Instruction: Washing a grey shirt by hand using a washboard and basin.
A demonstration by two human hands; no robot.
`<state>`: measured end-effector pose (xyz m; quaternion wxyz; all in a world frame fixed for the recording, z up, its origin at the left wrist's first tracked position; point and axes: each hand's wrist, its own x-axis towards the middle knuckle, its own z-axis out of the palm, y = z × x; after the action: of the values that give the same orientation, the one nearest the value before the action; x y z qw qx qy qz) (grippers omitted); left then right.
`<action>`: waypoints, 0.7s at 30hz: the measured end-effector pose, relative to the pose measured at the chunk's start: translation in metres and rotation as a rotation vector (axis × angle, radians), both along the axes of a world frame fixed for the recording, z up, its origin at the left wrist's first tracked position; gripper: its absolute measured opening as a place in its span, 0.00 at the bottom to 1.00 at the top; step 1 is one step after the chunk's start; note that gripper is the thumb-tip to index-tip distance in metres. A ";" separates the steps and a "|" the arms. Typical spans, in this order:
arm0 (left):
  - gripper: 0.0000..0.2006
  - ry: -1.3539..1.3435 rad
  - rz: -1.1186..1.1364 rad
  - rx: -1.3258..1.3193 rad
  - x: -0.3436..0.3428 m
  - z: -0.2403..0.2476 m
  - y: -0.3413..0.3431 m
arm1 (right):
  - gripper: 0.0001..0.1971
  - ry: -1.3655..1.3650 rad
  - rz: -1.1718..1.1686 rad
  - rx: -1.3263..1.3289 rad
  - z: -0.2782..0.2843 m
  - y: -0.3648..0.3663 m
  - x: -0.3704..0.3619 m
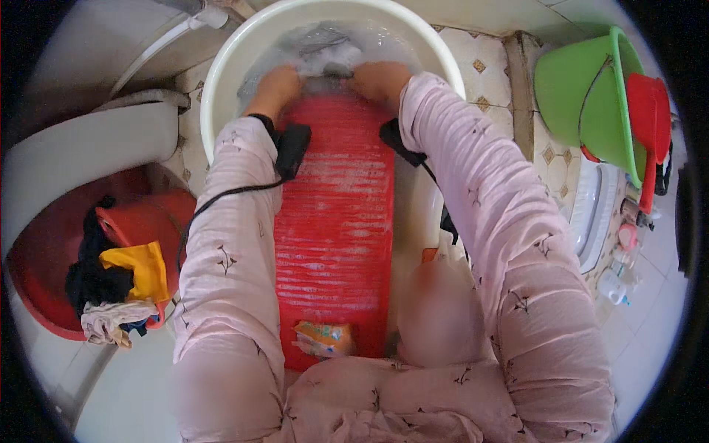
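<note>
My left hand (279, 87) and my right hand (378, 78) are down in cloudy, soapy water at the top end of a red ridged washboard (336, 199). Between them a wet grey cloth (337, 70) shows at the surface, and both hands are closed on it with their fingertips hidden by water and foam. The washboard leans out of a white basin (221, 70) toward my body. An orange soap packet (325, 340) lies on the board's near end.
At left a red tub (44, 273) holds a red bucket (140, 218) and dark, yellow and pale clothes (136, 269). At right stand a green bucket (580, 96), a red dipper (650, 118), a white squat-toilet pan (593, 214) and a white bottle (611, 286). Black corded devices (293, 151) sit at my wrists.
</note>
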<state>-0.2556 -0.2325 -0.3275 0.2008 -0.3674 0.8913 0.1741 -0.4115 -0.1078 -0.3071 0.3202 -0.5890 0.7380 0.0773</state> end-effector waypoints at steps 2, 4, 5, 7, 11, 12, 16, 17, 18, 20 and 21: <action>0.16 0.144 0.090 -0.089 0.007 0.000 -0.006 | 0.16 -0.042 0.034 -0.211 0.003 -0.008 -0.005; 0.14 0.289 0.177 -0.181 0.018 0.005 -0.011 | 0.15 0.006 -0.034 -0.303 0.009 -0.011 -0.005; 0.13 0.318 0.297 -0.212 0.021 0.014 -0.009 | 0.15 0.065 -0.114 -0.376 0.015 -0.009 -0.007; 0.12 0.348 0.414 -0.241 0.024 0.035 -0.002 | 0.15 0.112 -0.154 -0.409 0.031 -0.006 -0.008; 0.13 0.487 0.473 -0.296 0.018 0.050 0.019 | 0.15 0.392 0.177 -0.803 0.040 0.012 0.002; 0.13 0.593 0.259 -0.348 0.017 0.043 0.022 | 0.15 0.392 0.180 -0.813 0.034 0.014 0.009; 0.13 0.335 -0.019 -0.247 0.009 0.019 0.037 | 0.16 0.443 0.300 -0.521 0.012 0.014 0.017; 0.13 0.332 -0.018 -0.237 0.011 0.013 0.035 | 0.17 0.440 0.326 -0.310 0.015 0.011 0.017; 0.13 0.215 0.020 -0.149 0.012 0.008 0.032 | 0.17 0.435 0.327 -0.300 0.016 0.008 0.016; 0.13 0.102 0.065 -0.074 0.012 -0.001 0.017 | 0.16 0.290 0.308 -0.045 0.015 -0.006 0.010; 0.13 0.038 -0.053 -0.096 0.017 -0.006 0.004 | 0.16 0.284 0.319 -0.057 0.017 -0.015 0.011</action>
<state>-0.2386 -0.2285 -0.3331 0.1705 -0.3495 0.9117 0.1325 -0.4007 -0.1227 -0.2901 0.1801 -0.6902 0.6751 0.1884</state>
